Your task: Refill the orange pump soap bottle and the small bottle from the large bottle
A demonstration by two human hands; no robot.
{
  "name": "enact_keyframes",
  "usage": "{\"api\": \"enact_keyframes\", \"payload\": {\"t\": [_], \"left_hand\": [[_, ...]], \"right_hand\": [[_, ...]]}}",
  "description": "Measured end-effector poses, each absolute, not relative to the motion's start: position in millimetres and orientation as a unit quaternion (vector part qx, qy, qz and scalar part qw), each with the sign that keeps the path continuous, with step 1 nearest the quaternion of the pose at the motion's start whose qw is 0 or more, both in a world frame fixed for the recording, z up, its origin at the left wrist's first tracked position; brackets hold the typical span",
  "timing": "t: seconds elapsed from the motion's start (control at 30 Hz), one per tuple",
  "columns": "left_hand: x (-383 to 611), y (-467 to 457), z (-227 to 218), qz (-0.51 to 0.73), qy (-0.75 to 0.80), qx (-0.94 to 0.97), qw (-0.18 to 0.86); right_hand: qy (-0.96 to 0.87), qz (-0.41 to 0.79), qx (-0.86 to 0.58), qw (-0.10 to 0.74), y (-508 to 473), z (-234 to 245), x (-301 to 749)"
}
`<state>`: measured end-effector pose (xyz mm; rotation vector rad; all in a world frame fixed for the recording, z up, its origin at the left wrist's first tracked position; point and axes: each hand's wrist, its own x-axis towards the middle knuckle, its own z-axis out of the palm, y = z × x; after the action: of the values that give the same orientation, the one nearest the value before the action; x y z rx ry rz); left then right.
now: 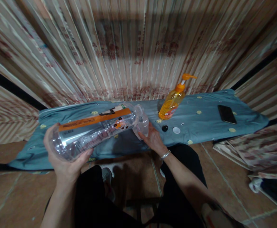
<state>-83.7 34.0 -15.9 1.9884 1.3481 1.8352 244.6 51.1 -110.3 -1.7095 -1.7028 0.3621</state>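
My left hand (68, 166) is wrapped round the base of a large clear plastic bottle (95, 128) with an orange and silver label. The bottle lies tilted in the air, its neck to the right and higher than its base. Around a small clear plastic container (142, 124) at the bottle's neck, the fingers of my right hand (155, 139) are closed. Whether the bottle's mouth is inside the container or only against it, I cannot tell. Just right of my right hand, a black cap (164, 128) and a white cap (176, 130) lie on the blue-green cloth (195, 126).
An orange pump bottle (173, 103), part filled with orange liquid, stands behind the caps. A dark phone-like object (227, 114) lies at the cloth's right end. Pleated patterned curtains (129, 47) hang behind the cloth-covered surface. My knees are at its front edge.
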Motion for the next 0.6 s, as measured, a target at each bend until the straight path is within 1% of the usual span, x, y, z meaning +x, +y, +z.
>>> {"api": "enact_keyframes", "payload": {"t": [0.37,0.6], "left_hand": [[-82.0,34.4,-15.2,0.604,0.460,0.648,0.062],[-79.4,33.0,-13.2,0.603,0.473,0.639,0.066]], "right_hand": [[-0.652,0.156,-0.664,0.332,48.4,-100.6,243.2],[-0.653,0.152,-0.668,0.324,49.1,-103.3,243.0]]}}
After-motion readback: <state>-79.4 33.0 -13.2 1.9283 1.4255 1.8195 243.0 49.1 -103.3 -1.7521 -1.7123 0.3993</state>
